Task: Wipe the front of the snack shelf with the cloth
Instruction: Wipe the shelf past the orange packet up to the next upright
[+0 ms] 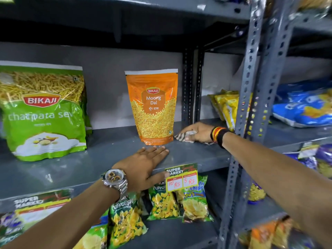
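the right hand (198, 132) presses a crumpled striped cloth (181, 137) onto the grey metal shelf (100, 159), just right of the orange moong dal pouch (152, 106). left hand (143, 164) rests flat, empty, before the pouch. wiping looks barely begun; the stretch left of the pouch likely remains.

Two hands, left (143, 166) and right (197, 132), one cloth (185, 136), two upright packs on the shelf (89, 164), a green sev bag (43, 114) and an orange dal pouch (152, 108), two price tags (181, 177) (41, 203), one watch (114, 177).
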Available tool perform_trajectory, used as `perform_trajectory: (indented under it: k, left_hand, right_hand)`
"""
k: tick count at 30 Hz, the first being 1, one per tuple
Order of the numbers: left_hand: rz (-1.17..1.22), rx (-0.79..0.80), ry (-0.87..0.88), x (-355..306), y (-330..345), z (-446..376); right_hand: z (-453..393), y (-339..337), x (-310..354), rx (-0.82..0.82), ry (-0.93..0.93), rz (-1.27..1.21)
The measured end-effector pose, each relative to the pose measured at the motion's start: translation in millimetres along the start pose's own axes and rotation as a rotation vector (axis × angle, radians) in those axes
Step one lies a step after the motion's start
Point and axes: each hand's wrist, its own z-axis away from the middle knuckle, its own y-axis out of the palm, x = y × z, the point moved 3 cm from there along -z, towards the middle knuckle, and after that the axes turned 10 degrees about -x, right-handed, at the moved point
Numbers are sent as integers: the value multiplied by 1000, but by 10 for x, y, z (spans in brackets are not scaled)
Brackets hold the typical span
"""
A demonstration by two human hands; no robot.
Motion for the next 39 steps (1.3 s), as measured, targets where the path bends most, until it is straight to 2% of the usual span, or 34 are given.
perform_trajectory:
  k: [4, 8, 11, 13, 15, 19, 21, 23, 25, 28, 32, 35, 38, 39]
  left_hand:
    - [-11, 26, 1, 3, 0, 9]
    - [-1, 20, -9, 1, -29, 8]
    - [41, 6, -47, -13, -61, 86]
    - [53, 7, -80, 45, -91, 227]
    - [29, 11, -111, 186, -128, 423]
    - [9, 11, -145, 406, -205, 768]
    - [17, -18, -148, 427, -203, 779]
    - [15, -33, -142, 409, -186, 758]
    - [16, -32, -146, 404, -180, 763]
    - [12, -44, -147, 386, -210, 779]
    - [-12, -65, -154, 352, -223, 780]
    - [-19, -58, -158, 385, -203, 782]
    - [0, -62, -145, 422, -185, 776]
    - [5, -64, -142, 426, -193, 774]
  right_hand:
    - [360, -264, 229, 130, 38, 100]
    - [471, -451, 290, -131, 159, -2]
    - [530, -217, 116, -238, 309, 101]
    - [555, -78, -2, -291, 341, 177]
    - [616, -53, 30, -292, 310, 214]
    - [1006, 81, 415, -201, 80, 273]
    - [1334, 156, 721, -103, -46, 180]
    - [1450, 100, 876, -22, -93, 77]
    - [1334, -37, 886, -105, -74, 17]
    - [1013, -129, 703, -293, 67, -29]
    - [780, 186, 651, -314, 89, 91]
    - [857, 400, 790, -283, -41, 212]
    - [909, 302, 912, -160, -151, 154]
    - [875, 230, 913, -179, -146, 137]
